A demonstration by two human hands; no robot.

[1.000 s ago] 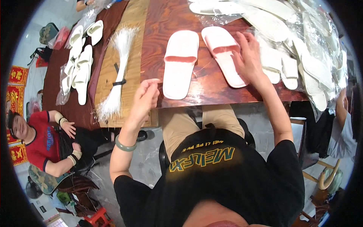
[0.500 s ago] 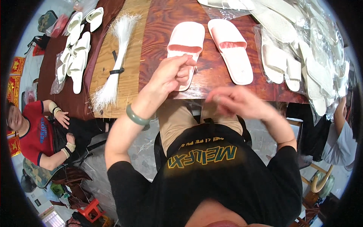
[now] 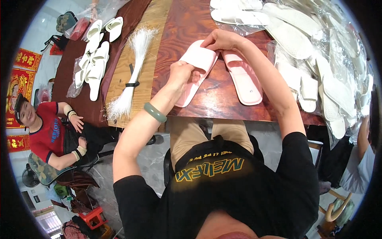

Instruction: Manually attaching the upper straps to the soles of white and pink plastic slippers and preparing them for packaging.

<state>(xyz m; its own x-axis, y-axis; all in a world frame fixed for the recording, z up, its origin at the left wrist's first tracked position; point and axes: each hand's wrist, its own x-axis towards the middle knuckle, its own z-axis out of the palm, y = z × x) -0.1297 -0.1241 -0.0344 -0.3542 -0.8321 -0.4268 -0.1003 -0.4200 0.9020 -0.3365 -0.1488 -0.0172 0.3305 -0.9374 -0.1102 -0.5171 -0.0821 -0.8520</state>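
Currently handled slipper: left pink slipper [image 3: 199,59], at the table's near edge, heel toward the wearer; toe slanted rightward, whereas the earlier frame shows it nearly straight. Lift off the surface cannot be told.
Left hand [image 3: 184,73]: closed, thumb on the strap's left edge, fingers curled under it; earlier it was over the footbed.
Right hand [image 3: 223,40]: closed in a pinch at the toe side of the strap; earlier it was in the air by the table edge.
Right pink slipper [image 3: 247,85]: just beside, toe partly behind the right hand and forearm.
Table [image 3: 171,28]: red-brown wood.
Clear plastic bags [image 3: 358,44]: at right, heaped, white slippers inside.
Fibre bundle [image 3: 137,59]: white, black band [image 3: 132,84] around it, on the pale wood board [image 3: 151,59].
Left-hand bag [image 3: 71,89]: clear, beside white slippers [image 3: 95,75] on brown cloth; contents unclear.
Co-worker [image 3: 51,127]: seated at left, red shirt.
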